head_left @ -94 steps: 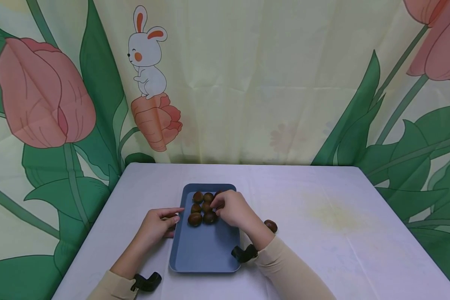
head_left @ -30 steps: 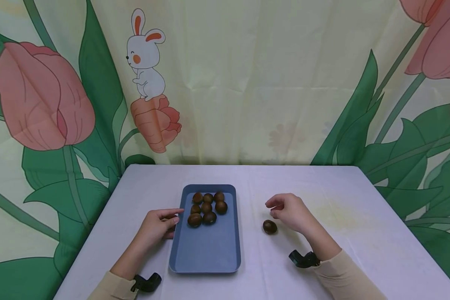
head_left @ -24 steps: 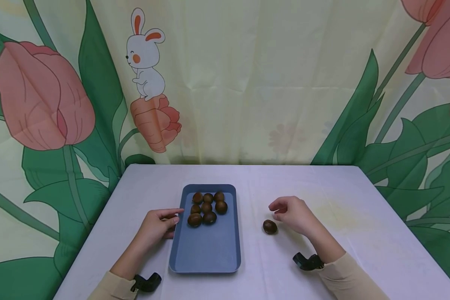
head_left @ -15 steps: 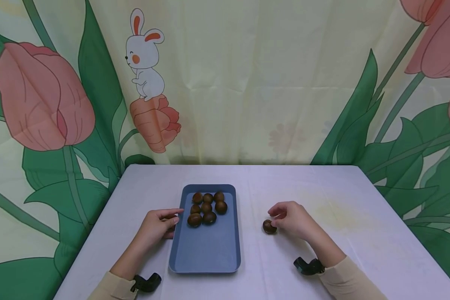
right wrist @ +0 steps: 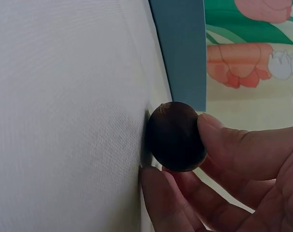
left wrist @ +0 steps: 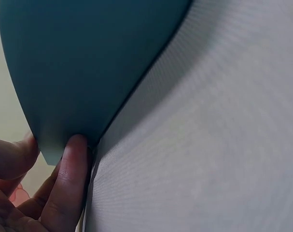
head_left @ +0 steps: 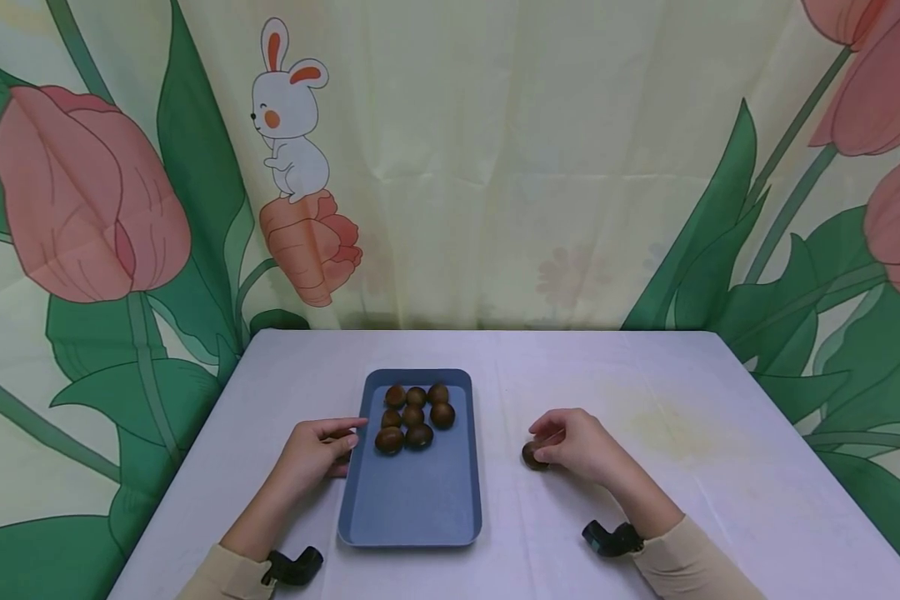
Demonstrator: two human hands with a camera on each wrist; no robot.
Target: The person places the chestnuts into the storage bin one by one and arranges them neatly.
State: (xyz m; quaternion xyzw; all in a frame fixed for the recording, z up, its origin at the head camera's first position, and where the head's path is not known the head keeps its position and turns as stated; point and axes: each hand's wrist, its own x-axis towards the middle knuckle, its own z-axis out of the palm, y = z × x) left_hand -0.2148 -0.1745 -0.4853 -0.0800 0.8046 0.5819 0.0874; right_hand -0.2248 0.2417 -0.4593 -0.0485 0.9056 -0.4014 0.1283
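Note:
My right hand (head_left: pixel 576 442) is right of the tray, its fingertips low around a single brown chestnut (head_left: pixel 532 456) close over the white cloth. In the right wrist view the thumb presses one side of the chestnut (right wrist: pixel 176 137), with fingers curled at its other side. My left hand (head_left: pixel 317 446) holds the left edge of a blue-grey rectangular tray (head_left: pixel 412 508). The left wrist view has its fingers (left wrist: pixel 71 179) at the tray's rim and outer wall (left wrist: pixel 88 72). Several more chestnuts (head_left: pixel 413 416) lie grouped in rows toward the tray's far end.
A white cloth (head_left: pixel 645 500) covers the table, whose far edge meets a curtain (head_left: pixel 495 167) printed with tulips, a rabbit and a carrot. Each wrist wears a small black camera, the right one (head_left: pixel 611 539) low over the cloth and the left one (head_left: pixel 294 567) near the front.
My right hand has left a chestnut in the tray, moved right, then lowered onto the loose chestnut and taken hold of it, shifting it slightly left. The left hand has stayed at the tray's edge.

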